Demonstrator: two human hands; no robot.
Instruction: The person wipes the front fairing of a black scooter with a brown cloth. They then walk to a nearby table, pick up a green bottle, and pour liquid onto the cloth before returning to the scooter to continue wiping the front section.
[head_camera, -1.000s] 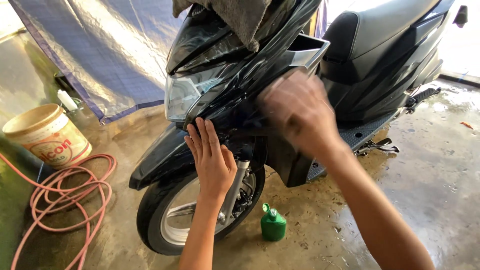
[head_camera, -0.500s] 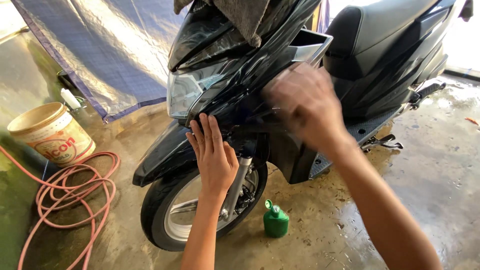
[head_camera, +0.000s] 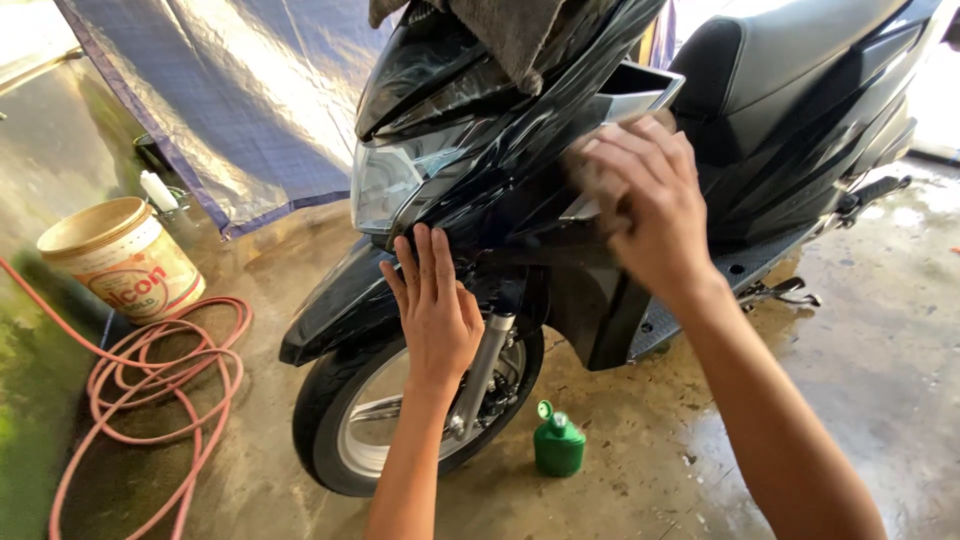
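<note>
The left hand (head_camera: 438, 305) lay flat, fingers spread, on the black scooter (head_camera: 520, 190) fairing; the right hand (head_camera: 645, 205) pressed a sponge (head_camera: 590, 175) above it. Firm, even strokes would suit best.

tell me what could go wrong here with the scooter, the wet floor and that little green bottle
The green bottle stands on the floor beside the front wheel; a foot could tip it. The wet concrete floor may be slippery. The pink hose coiled nearby is a trip hazard, while both the left hand and right hand press on the scooter.
</note>
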